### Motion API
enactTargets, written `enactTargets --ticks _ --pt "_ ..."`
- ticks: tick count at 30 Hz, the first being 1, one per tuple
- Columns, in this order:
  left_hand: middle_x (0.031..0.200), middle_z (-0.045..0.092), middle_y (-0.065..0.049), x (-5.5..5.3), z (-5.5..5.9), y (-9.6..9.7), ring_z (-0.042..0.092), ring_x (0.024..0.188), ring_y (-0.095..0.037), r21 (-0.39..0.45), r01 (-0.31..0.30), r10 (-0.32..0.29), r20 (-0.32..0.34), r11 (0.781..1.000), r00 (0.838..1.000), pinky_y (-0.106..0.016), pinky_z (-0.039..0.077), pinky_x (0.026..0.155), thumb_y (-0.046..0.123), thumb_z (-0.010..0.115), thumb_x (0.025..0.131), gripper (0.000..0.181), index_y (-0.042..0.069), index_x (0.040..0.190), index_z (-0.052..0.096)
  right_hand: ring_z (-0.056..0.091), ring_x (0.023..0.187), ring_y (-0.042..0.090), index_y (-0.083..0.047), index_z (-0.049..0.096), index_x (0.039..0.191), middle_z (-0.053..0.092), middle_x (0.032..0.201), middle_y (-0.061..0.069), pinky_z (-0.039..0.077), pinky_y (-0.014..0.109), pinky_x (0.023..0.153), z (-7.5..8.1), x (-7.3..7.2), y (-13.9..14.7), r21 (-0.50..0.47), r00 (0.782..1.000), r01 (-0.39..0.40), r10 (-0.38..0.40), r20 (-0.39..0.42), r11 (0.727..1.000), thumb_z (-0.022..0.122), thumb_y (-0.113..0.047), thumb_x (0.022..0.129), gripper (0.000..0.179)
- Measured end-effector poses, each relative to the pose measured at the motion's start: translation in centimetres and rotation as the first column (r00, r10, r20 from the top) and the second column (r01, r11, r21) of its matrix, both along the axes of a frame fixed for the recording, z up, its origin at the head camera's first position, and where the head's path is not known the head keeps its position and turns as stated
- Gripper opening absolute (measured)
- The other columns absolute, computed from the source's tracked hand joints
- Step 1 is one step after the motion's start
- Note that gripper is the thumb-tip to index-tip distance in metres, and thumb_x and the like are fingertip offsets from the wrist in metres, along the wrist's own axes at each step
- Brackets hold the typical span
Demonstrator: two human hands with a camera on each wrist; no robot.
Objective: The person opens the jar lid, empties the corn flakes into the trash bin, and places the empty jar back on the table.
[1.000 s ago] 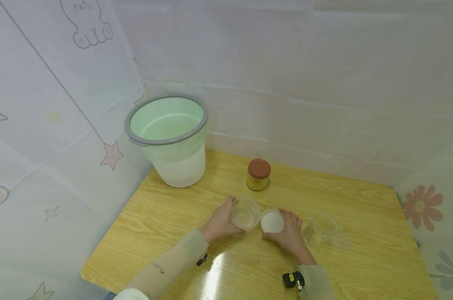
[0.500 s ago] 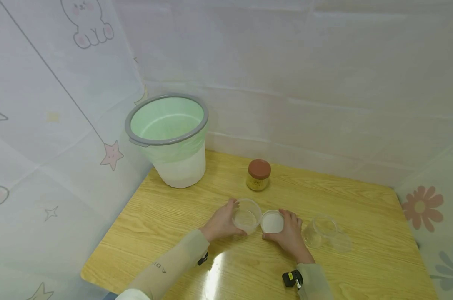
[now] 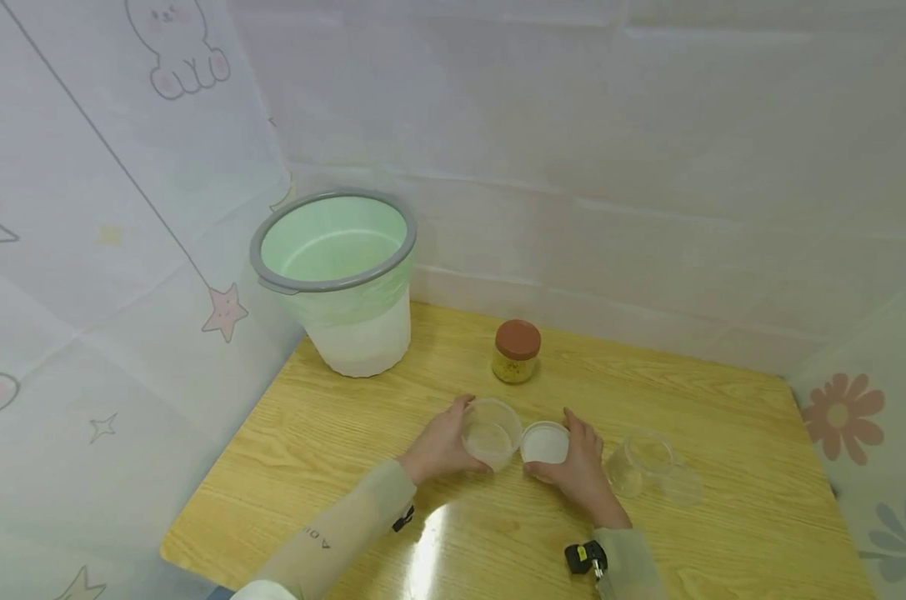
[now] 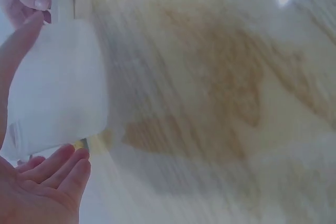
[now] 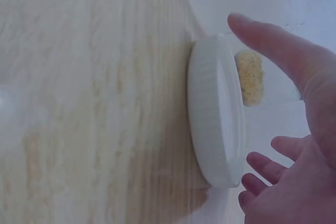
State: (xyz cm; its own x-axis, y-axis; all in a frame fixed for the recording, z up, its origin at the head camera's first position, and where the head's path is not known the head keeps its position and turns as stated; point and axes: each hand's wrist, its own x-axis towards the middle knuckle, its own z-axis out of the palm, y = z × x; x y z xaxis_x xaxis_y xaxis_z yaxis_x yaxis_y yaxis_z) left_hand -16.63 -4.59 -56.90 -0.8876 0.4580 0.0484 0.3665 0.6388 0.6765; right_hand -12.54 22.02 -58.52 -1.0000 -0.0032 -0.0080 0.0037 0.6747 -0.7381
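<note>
In the head view my left hand holds a clear round plastic tub, thumb on the near side and fingers on the far side. The left wrist view shows the same frosted-looking tub between thumb and fingers. Just right of it a white ribbed screw lid lies on the table, hollow side up. My right hand is spread around the lid. In the right wrist view its thumb and fingers stand loosely away from the lid, with gaps showing.
A jar with a red-brown lid and yellow contents stands behind the tub. Right of my right hand is a clear plastic cup beside a clear disc. A green and white bucket stands at the back left of the wooden table.
The tub has come slightly nearer in the head view, still in my left hand. My right fingers have loosened and lifted a little from the lid, which stays in place.
</note>
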Motion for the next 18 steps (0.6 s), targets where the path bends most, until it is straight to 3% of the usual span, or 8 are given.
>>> enactTargets --ticks 6,13,18 --pt "0.149 0.048 -0.018 -0.1 0.4 -0.4 0.053 0.13 -0.03 -0.018 0.02 -0.02 -0.021 1.0 1.0 -0.042 0.045 0.106 0.048 0.098 0.06 0.125 0.001 0.154 0.029 0.021 0.136 0.048 0.002 0.019 0.159 0.027 0.151 0.03 0.029 0.066 0.106 1.4 -0.2 -0.3 -0.069 0.999 0.015 -0.017 -0.033 0.998 0.084 -0.025 0.087 0.101" --pt "0.148 0.049 -0.014 -0.2 0.6 -0.6 0.053 0.129 -0.029 -0.033 0.009 -0.01 -0.03 0.999 1.0 -0.041 0.045 0.106 0.05 0.099 0.057 0.125 0.002 0.152 0.032 0.016 0.143 0.048 0.0 0.02 0.159 0.025 0.155 0.027 0.025 0.07 0.108 3.3 -1.2 -0.4 -0.173 0.997 0.0 -0.014 -0.078 0.985 0.075 -0.035 0.094 0.092" --pt "0.149 0.048 -0.013 0.1 0.8 -1.2 0.051 0.131 -0.029 -0.048 -0.013 0.013 -0.005 0.999 1.0 -0.041 0.043 0.108 0.05 0.099 0.057 0.125 0.003 0.153 0.033 0.018 0.143 0.047 0.0 0.02 0.159 0.024 0.156 0.026 0.026 0.07 0.108 5.0 -2.8 -0.4 -0.186 0.995 -0.019 0.001 -0.099 0.982 0.074 -0.04 0.094 0.093"
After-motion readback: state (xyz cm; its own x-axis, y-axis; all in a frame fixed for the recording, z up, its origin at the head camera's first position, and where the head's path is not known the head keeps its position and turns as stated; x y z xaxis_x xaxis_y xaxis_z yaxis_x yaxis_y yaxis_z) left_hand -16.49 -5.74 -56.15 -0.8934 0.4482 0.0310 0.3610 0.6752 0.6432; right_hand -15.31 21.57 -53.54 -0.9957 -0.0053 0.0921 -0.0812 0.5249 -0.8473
